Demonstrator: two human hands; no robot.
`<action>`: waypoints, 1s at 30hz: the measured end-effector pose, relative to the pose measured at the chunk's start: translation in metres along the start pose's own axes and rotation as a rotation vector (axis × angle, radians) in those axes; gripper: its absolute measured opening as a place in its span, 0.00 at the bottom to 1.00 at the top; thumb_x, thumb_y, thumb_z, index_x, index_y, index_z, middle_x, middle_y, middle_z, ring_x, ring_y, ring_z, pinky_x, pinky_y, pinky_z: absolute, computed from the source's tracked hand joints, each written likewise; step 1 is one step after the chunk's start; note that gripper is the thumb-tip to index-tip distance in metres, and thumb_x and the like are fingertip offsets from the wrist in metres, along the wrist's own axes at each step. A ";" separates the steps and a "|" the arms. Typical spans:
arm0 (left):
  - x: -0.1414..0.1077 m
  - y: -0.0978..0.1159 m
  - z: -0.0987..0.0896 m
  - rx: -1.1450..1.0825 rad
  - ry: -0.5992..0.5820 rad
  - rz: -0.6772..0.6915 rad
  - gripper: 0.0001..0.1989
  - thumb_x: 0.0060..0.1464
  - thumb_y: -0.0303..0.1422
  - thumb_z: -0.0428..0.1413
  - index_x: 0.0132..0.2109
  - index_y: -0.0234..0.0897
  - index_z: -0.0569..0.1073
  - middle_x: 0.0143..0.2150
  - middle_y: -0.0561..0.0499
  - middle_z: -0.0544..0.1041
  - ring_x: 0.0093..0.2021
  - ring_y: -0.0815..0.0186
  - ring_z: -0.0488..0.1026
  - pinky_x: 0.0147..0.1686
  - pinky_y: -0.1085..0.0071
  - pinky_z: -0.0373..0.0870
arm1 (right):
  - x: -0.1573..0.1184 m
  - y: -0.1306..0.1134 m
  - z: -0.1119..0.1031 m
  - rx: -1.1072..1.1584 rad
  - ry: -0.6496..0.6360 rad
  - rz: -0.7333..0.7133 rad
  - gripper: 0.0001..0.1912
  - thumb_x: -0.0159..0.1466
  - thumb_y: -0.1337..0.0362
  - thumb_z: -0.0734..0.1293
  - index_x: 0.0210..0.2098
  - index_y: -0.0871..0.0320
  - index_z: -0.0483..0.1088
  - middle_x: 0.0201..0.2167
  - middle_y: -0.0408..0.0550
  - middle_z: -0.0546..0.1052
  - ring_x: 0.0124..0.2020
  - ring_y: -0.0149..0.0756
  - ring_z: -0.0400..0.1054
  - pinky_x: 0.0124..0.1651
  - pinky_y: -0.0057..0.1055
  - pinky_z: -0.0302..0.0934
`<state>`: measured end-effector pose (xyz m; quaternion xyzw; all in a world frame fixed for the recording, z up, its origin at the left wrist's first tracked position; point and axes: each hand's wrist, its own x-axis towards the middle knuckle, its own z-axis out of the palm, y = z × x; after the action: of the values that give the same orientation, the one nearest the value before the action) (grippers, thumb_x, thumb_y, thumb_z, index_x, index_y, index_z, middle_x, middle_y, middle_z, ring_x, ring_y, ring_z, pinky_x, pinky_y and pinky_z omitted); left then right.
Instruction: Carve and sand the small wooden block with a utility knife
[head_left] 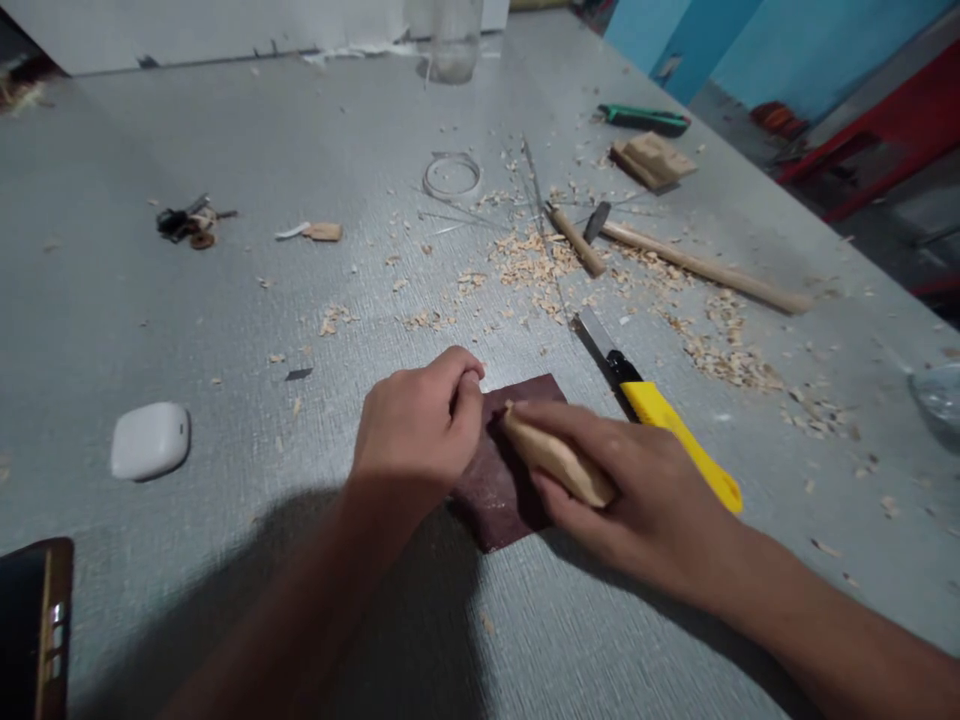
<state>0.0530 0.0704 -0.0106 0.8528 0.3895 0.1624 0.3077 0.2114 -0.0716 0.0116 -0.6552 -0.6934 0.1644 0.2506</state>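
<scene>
A dark red-brown sheet, which looks like sandpaper, lies on the grey table. My right hand grips a pale carved wood piece between thumb and fingers, its far end over the sheet. At the sheet's left edge rests my left hand, its fingers curled in; whether anything is pinched in them is hidden. Just beyond my right hand lies a yellow utility knife with its blade out, pointing away to the upper left.
Wood shavings surround a hammer and a short wooden-handled tool. A wood block and green cutter lie far right. A white case and phone are left, a clear container at the back.
</scene>
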 end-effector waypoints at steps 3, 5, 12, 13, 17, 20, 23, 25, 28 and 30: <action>0.000 0.000 0.000 0.001 -0.001 -0.003 0.12 0.65 0.33 0.50 0.42 0.41 0.79 0.28 0.52 0.79 0.26 0.65 0.71 0.29 0.67 0.59 | -0.001 -0.003 0.002 0.104 -0.088 -0.094 0.24 0.67 0.67 0.66 0.63 0.53 0.67 0.42 0.48 0.84 0.37 0.38 0.80 0.38 0.32 0.71; 0.000 0.000 -0.001 -0.003 -0.001 0.005 0.12 0.65 0.33 0.50 0.42 0.41 0.79 0.28 0.53 0.79 0.26 0.65 0.71 0.29 0.67 0.59 | -0.001 -0.002 0.002 0.022 -0.013 -0.001 0.22 0.68 0.66 0.66 0.62 0.53 0.68 0.43 0.49 0.84 0.37 0.39 0.80 0.38 0.33 0.71; 0.000 -0.001 0.000 0.003 0.005 0.006 0.12 0.65 0.33 0.50 0.43 0.41 0.79 0.29 0.52 0.80 0.27 0.65 0.73 0.29 0.67 0.60 | 0.000 -0.001 -0.001 0.051 -0.063 -0.055 0.26 0.67 0.67 0.67 0.64 0.53 0.65 0.44 0.49 0.83 0.38 0.39 0.80 0.40 0.33 0.71; 0.000 -0.001 0.000 0.003 0.006 0.002 0.12 0.65 0.33 0.50 0.43 0.41 0.79 0.29 0.52 0.80 0.27 0.65 0.73 0.29 0.67 0.60 | 0.000 -0.003 -0.001 0.094 -0.107 -0.098 0.26 0.67 0.67 0.67 0.64 0.53 0.65 0.43 0.48 0.83 0.37 0.37 0.79 0.40 0.32 0.71; 0.000 -0.002 0.000 -0.005 0.008 0.011 0.12 0.65 0.33 0.50 0.43 0.41 0.79 0.31 0.51 0.81 0.29 0.64 0.74 0.31 0.66 0.62 | 0.000 -0.003 0.000 0.015 -0.014 0.024 0.22 0.68 0.66 0.66 0.62 0.53 0.68 0.43 0.48 0.84 0.37 0.39 0.80 0.40 0.33 0.72; 0.000 -0.001 0.000 -0.012 0.006 0.007 0.12 0.65 0.33 0.50 0.43 0.41 0.79 0.31 0.51 0.81 0.29 0.64 0.74 0.31 0.66 0.61 | 0.001 0.002 -0.001 -0.103 0.078 0.146 0.22 0.68 0.64 0.67 0.62 0.53 0.67 0.50 0.51 0.83 0.40 0.42 0.80 0.41 0.36 0.71; 0.000 0.000 -0.001 -0.007 0.001 -0.006 0.12 0.64 0.33 0.50 0.42 0.42 0.79 0.30 0.52 0.80 0.28 0.64 0.73 0.31 0.66 0.60 | 0.000 0.002 0.000 0.006 -0.037 0.008 0.25 0.68 0.66 0.67 0.64 0.53 0.64 0.49 0.50 0.82 0.42 0.40 0.80 0.42 0.34 0.71; 0.000 0.001 -0.002 0.000 -0.004 -0.022 0.12 0.64 0.33 0.51 0.42 0.42 0.80 0.29 0.52 0.79 0.28 0.64 0.73 0.31 0.66 0.60 | -0.001 0.000 0.002 0.107 -0.139 -0.110 0.26 0.69 0.66 0.67 0.65 0.51 0.63 0.46 0.47 0.83 0.40 0.37 0.79 0.41 0.31 0.70; 0.000 0.001 -0.003 0.004 -0.014 -0.033 0.12 0.64 0.33 0.50 0.42 0.42 0.80 0.30 0.51 0.80 0.29 0.63 0.73 0.31 0.66 0.60 | -0.001 0.000 0.002 0.051 -0.096 -0.015 0.24 0.70 0.63 0.67 0.64 0.51 0.64 0.45 0.47 0.83 0.39 0.38 0.79 0.40 0.32 0.69; 0.000 0.001 -0.003 0.005 -0.014 -0.024 0.13 0.64 0.34 0.50 0.43 0.42 0.80 0.32 0.51 0.81 0.31 0.62 0.74 0.33 0.65 0.61 | 0.000 0.002 0.001 -0.073 0.014 0.144 0.22 0.70 0.61 0.67 0.62 0.53 0.66 0.46 0.50 0.83 0.39 0.41 0.79 0.39 0.34 0.70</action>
<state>0.0523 0.0708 -0.0077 0.8500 0.3978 0.1516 0.3103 0.2126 -0.0710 0.0099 -0.7131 -0.6483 0.1521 0.2191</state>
